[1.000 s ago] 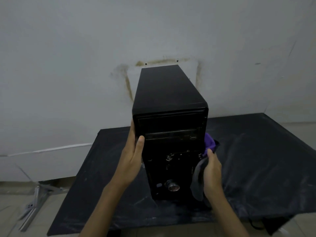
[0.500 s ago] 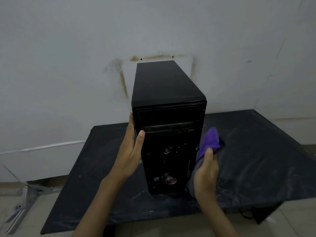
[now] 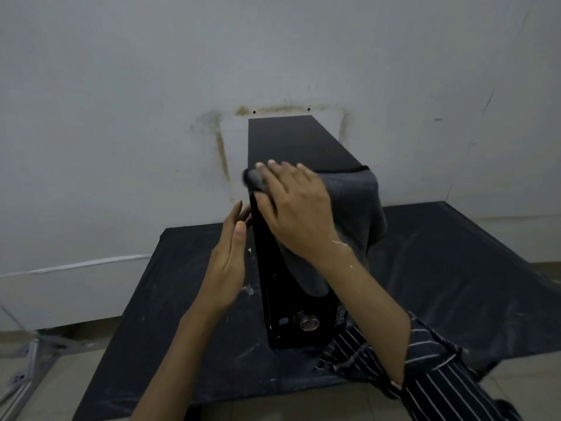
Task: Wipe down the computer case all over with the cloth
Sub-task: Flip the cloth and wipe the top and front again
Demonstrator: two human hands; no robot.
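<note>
A black computer case [image 3: 291,141] stands upright on a table covered in black sheeting [image 3: 455,268], its front panel facing me. A grey cloth [image 3: 355,202] is draped over the case's front top edge and hangs down the front and right side. My right hand [image 3: 296,208] lies on the cloth at the top front corner, fingers spread forward over it, thumb curled at the left edge. My left hand [image 3: 227,265] is beside the case's left side with straight fingers, fingertips close to the panel; whether they touch is unclear.
A stained white wall [image 3: 121,117] rises directly behind the case. The black table top extends left and right of the case. A metal frame [image 3: 27,372] lies on the tiled floor at lower left. My striped sleeve [image 3: 425,375] hangs over the table's front edge.
My right hand rose from the case's lower right side to its top front edge, carrying the cloth, which now drapes over the top. My left hand came off the front left edge.
</note>
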